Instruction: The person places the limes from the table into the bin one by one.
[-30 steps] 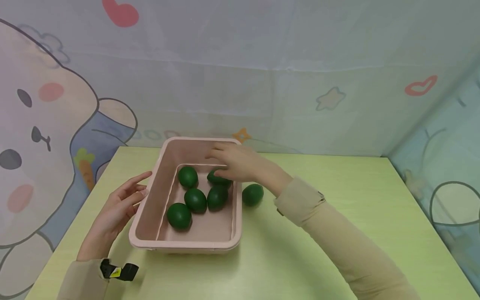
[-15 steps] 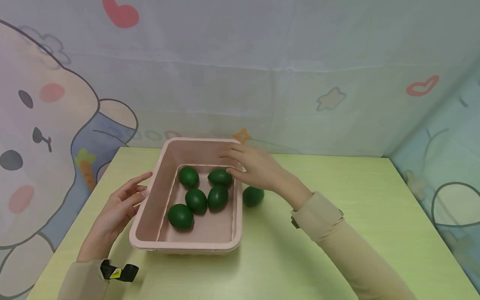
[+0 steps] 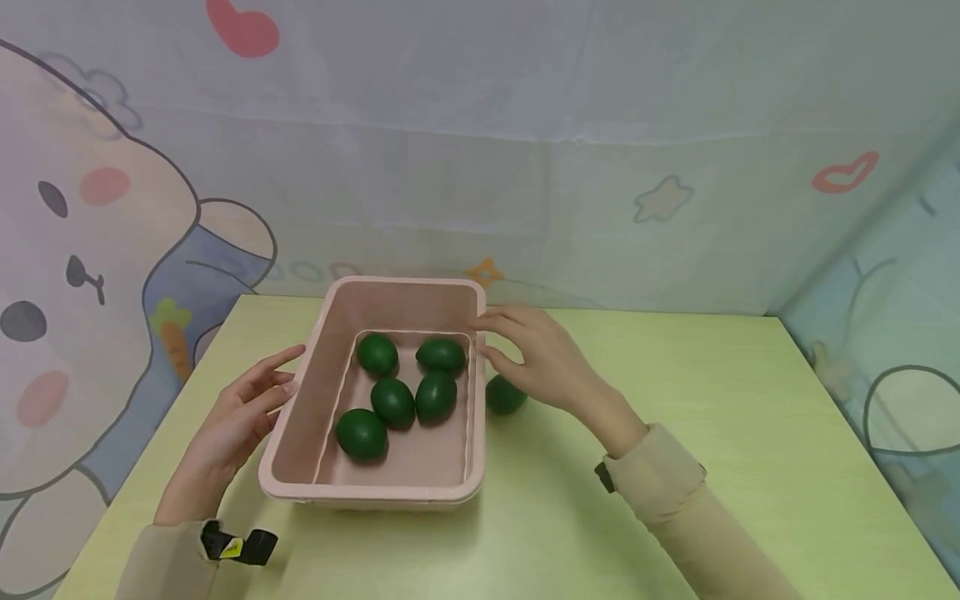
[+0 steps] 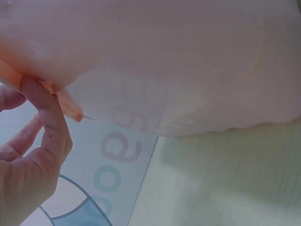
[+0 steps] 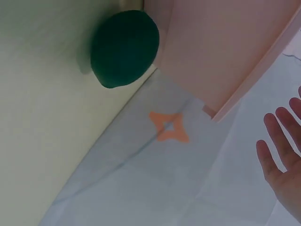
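A pale pink plastic bin (image 3: 372,492) holds several smooth dark green fruits (image 3: 362,434), egg-shaped and perhaps avocados. My left hand (image 3: 233,423) is at the bin's left side, fingertips touching it just below the rim. In the left wrist view, fingers (image 4: 49,122) of that hand meet the underside of the rim. By the right rim is my right hand (image 3: 543,354), its fingers spread and slightly bent, holding nothing. One more green fruit (image 3: 505,397) lies on the table outside the bin, partly behind the right hand. The right wrist view shows this fruit (image 5: 124,49) beside the bin wall.
The pale yellow-green table (image 3: 675,400) extends to the right of the bin and in front of it. Behind it hangs a printed cloth backdrop (image 3: 450,167), and another patterned cloth (image 3: 900,333) borders the right side.
My right hand has moved out of the bin, rightward to its right rim, uncovering the fruit at the back right inside. The left hand and bin have stayed in place.
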Demonstrator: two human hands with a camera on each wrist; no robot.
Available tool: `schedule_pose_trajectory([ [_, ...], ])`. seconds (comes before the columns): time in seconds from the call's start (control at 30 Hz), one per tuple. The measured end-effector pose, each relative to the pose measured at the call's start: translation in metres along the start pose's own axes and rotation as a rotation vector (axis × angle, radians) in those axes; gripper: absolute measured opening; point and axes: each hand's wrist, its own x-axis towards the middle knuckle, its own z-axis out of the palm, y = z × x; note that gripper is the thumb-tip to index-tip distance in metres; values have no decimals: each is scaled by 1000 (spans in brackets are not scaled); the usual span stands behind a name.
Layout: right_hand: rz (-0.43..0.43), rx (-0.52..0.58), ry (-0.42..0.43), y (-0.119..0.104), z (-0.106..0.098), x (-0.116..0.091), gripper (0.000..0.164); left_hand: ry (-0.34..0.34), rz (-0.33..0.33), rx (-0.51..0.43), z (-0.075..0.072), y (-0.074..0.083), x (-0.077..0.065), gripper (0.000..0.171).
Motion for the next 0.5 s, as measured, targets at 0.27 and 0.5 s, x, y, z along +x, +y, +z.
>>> schedule_pose_trajectory([
  [0.27,98,37,5,9,6,-17,19,4,1,-4,-1,-1,0,47],
  [0.5,184,71,-66,20,15,-30,25,2,2,0,-1,-2,1,47],
])
